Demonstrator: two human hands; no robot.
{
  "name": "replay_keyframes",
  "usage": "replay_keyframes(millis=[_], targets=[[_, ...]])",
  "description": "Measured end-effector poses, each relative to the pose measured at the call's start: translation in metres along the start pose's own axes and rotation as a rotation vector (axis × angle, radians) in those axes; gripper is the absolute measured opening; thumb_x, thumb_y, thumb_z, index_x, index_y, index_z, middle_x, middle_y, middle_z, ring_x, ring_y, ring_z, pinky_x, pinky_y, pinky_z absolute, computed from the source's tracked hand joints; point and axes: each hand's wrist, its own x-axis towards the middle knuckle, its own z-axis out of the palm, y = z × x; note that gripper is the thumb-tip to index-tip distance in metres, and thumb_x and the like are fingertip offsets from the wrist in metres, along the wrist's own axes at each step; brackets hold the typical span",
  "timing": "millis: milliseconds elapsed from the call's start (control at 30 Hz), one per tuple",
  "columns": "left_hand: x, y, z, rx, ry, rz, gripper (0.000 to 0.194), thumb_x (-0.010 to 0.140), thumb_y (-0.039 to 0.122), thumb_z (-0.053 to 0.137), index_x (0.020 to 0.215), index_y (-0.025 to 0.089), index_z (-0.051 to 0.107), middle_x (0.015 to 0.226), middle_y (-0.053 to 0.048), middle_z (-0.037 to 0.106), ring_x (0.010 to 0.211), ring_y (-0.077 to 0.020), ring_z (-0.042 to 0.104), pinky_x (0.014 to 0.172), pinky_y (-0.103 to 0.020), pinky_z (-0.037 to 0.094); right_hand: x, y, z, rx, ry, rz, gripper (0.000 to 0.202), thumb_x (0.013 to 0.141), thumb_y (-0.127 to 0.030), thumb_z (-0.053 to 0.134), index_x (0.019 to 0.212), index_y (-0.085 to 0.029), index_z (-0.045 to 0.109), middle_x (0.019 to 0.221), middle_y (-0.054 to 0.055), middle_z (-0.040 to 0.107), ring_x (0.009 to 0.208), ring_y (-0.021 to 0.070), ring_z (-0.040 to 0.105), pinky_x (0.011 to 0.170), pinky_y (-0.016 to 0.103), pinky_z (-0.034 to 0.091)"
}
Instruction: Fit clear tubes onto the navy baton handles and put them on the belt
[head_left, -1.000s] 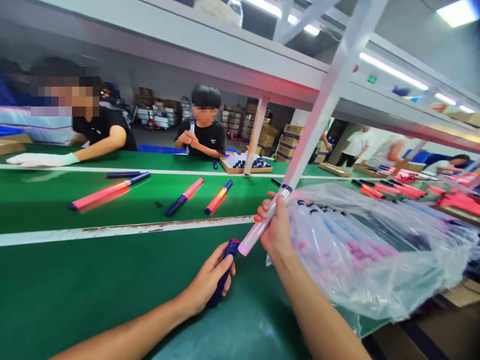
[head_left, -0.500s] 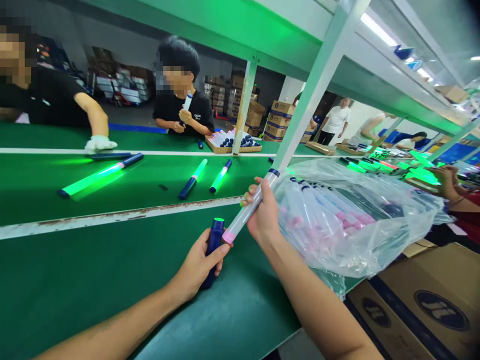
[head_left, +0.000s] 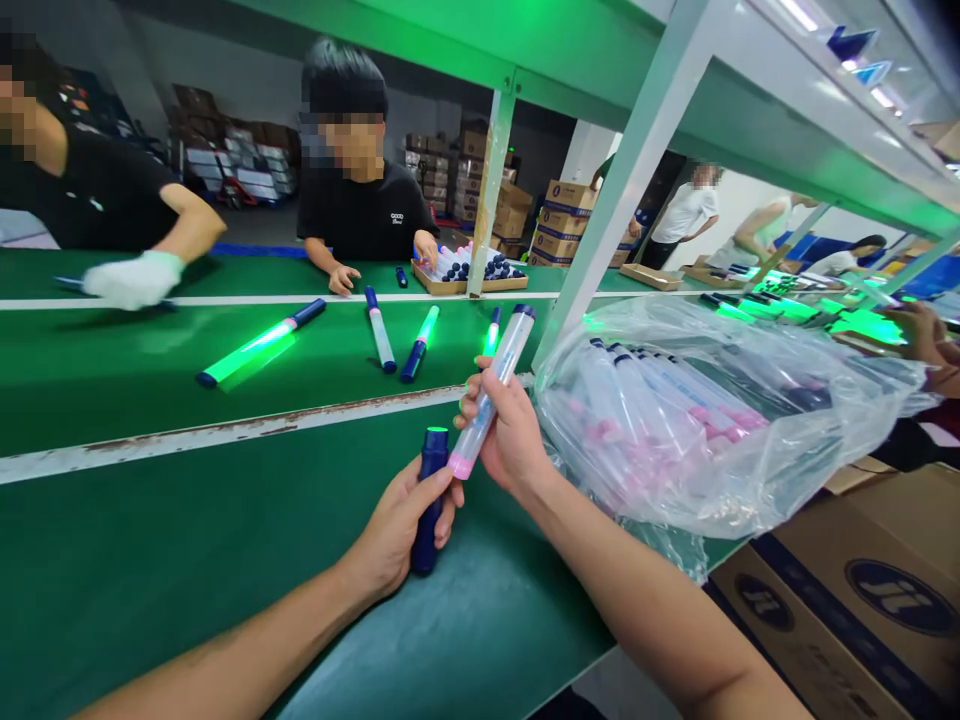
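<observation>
My left hand point(head_left: 405, 515) is closed around a dark blue light stick handle point(head_left: 431, 455), held upright with its top end glowing green. In my right hand point(head_left: 510, 425) is a translucent light stick tube point(head_left: 487, 400) with a dark blue cap at the top and a pink ring at the lower end. The tube leans to the right, and its pink end is beside the handle, close to my left thumb. To the right of my right hand lies a clear plastic bag point(head_left: 795, 440) holding several more such tubes point(head_left: 645, 385).
A lit green light stick point(head_left: 259, 345) and several others lie on the green conveyor belt point(head_left: 97, 390). A white metal post point(head_left: 622, 190) rises beyond the bag. Across the belt are two co-workers and a tray of sticks point(head_left: 450, 285). Cardboard boxes point(head_left: 885, 580) stand at lower right.
The tube in my right hand has turned more upright. Sticks on the belt have shifted right, and another unlit one has appeared. The co-worker opposite has let go of a stick.
</observation>
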Motion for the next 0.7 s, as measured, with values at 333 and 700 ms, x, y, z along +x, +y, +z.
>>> replay_keyframes(millis=[333, 700], targets=[[-0.001, -0.007, 0.005, 0.241, -0.116, -0.019, 0.034, 0.096, 0.055, 0.058, 0.1, 0.021, 0.054, 0.079, 0.003, 0.059, 0.055, -0.0097, 0.051, 0.05, -0.022, 0.043, 0.007, -0.021, 0.0, -0.194, 0.048, -0.387, 0.025, 0.092, -0.035, 0.066, 0.112, -0.028, 0.053, 0.074, -0.008, 0.054, 0.055, 0.0074, 0.05, 0.054, 0.022, 0.045], [-0.002, -0.005, 0.01, 0.305, -0.14, -0.03, 0.037, 0.097, 0.055, 0.058, 0.108, 0.02, 0.05, 0.081, 0.003, 0.056, 0.06, -0.0094, 0.05, 0.054, -0.022, 0.043, 0.01, -0.015, -0.004, -0.211, 0.033, -0.366, 0.031, 0.092, -0.038, 0.07, 0.115, -0.028, 0.051, 0.076, -0.008, 0.055, 0.055, 0.0076, 0.052, 0.051, 0.021, 0.048]])
